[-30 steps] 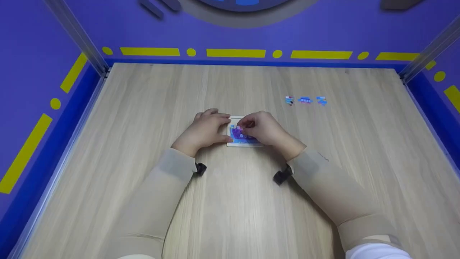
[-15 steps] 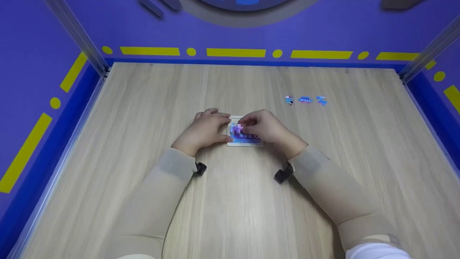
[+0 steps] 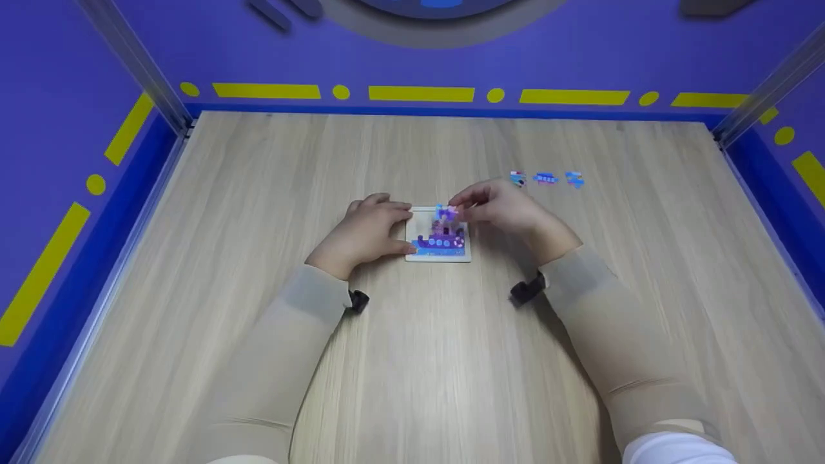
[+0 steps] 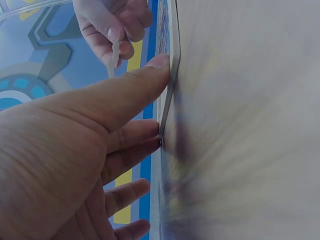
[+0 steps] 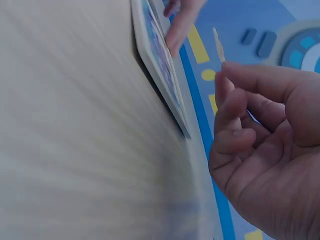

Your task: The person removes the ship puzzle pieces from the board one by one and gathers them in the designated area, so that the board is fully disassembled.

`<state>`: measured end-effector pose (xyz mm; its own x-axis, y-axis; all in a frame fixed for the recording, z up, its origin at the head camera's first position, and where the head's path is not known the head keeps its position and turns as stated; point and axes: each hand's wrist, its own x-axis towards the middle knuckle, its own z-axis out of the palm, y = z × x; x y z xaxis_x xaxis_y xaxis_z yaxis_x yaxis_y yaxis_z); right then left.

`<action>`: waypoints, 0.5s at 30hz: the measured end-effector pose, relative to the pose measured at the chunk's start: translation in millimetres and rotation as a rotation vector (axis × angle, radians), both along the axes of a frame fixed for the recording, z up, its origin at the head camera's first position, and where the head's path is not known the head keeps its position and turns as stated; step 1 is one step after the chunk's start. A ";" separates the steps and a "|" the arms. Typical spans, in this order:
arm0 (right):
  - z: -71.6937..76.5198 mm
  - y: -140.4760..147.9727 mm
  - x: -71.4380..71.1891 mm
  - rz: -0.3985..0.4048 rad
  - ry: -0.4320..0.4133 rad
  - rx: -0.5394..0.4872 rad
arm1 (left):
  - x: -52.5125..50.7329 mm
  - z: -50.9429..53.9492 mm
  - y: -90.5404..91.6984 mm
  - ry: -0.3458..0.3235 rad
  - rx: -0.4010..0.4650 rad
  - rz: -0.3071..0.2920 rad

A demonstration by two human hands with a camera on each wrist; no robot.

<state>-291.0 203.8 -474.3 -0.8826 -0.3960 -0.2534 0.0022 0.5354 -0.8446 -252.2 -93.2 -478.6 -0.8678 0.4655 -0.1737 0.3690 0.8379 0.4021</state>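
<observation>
A small jigsaw board (image 3: 438, 260) with a pale wooden rim lies mid-table. Its lower part shows a purple ship on blue; bare wood is visible at its upper left. My left hand (image 3: 362, 229) rests at the board's left side, the thumb (image 4: 150, 70) on the near corner and straight fingers touching the edge. With thumb and fingertips, my right hand (image 3: 512, 207) pinches a blue and pink jigsaw piece (image 3: 445, 211) above the board's upper right. In the right wrist view, the piece (image 5: 218, 44) is edge-on and clear of the board.
Three loose jigsaw pieces lie in a row to the back right: a left one (image 3: 517, 178), a ship-patterned middle one (image 3: 545, 178) and a right one (image 3: 574, 179). Blue walls (image 3: 412, 71) with yellow marks enclose the wooden table (image 3: 412, 361) at the back and sides.
My right hand has moved up and to the right, lifting the jigsaw piece off the board and turning it. More of the ship picture shows now. My left hand has stayed in place.
</observation>
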 end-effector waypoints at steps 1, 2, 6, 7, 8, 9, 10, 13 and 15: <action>0.9 4.1 -1.8 -0.003 -0.015 -0.005 | 0.2 0.1 0.0 0.003 -0.001 -0.001; 1.7 8.0 -3.5 -0.010 -0.030 -0.011 | 0.4 0.1 0.0 0.005 -0.002 -0.001; 3.5 23.6 -9.7 -0.052 -0.104 -0.073 | 1.0 -0.3 -0.3 0.008 0.000 -0.002; 3.8 27.7 -11.2 -0.065 -0.124 -0.101 | 1.0 -0.5 -0.4 0.009 0.001 -0.004; 3.9 32.0 -12.8 -0.084 -0.144 -0.128 | 0.9 -1.0 -0.4 0.010 0.003 -0.004; 4.5 36.4 -14.5 -0.099 -0.163 -0.150 | 0.8 -1.3 -0.4 0.011 0.004 -0.004; 5.0 40.9 -16.2 -0.118 -0.180 -0.172 | 0.8 -1.5 -0.3 0.010 0.006 -0.002; 6.7 55.2 -20.6 -0.170 -0.214 -0.243 | 0.5 -2.0 0.0 0.009 0.010 0.002; 7.9 64.7 -23.0 -0.204 -0.232 -0.297 | 0.6 -1.9 0.2 0.008 0.011 0.005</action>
